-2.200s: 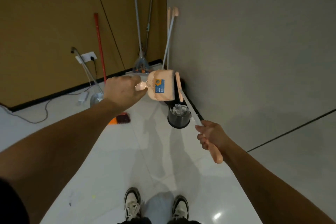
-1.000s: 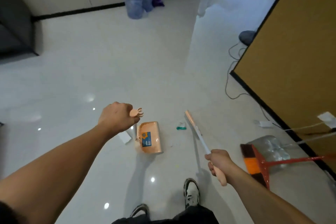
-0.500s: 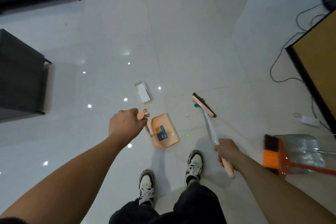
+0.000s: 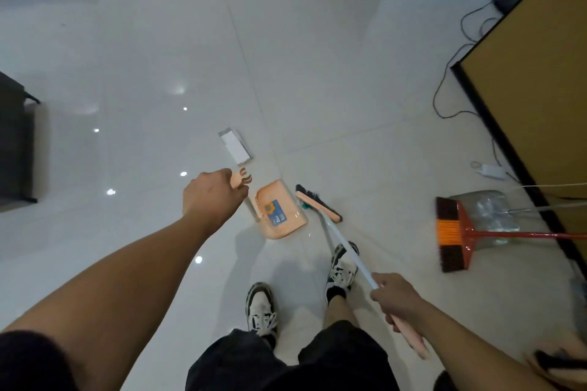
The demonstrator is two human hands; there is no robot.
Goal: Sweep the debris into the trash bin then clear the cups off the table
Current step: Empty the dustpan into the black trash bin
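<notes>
My left hand (image 4: 212, 197) grips the top of the long handle of a peach dustpan (image 4: 281, 214), whose pan rests on the white floor with a blue label showing. My right hand (image 4: 397, 300) holds the peach grip of a small broom (image 4: 319, 202); its white shaft runs up-left and its bristle head touches the floor right beside the pan's open edge. A small green scrap (image 4: 305, 207) lies between the broom head and the pan. A white box-like piece of debris (image 4: 235, 146) lies on the floor beyond the pan. No trash bin or cups are in view.
A red and orange broom (image 4: 452, 233) lies on the floor to the right, over a clear dustpan (image 4: 487, 209). A tan wall panel with a black base (image 4: 514, 149) runs along the right, with cables and a white adapter (image 4: 491, 171). Dark furniture (image 4: 16, 149) stands at the left. My shoes (image 4: 262, 308) are below.
I have turned away from the bin corner to the open floor. The dustpan came down onto the floor, and the broom head has moved in next to the pan's edge.
</notes>
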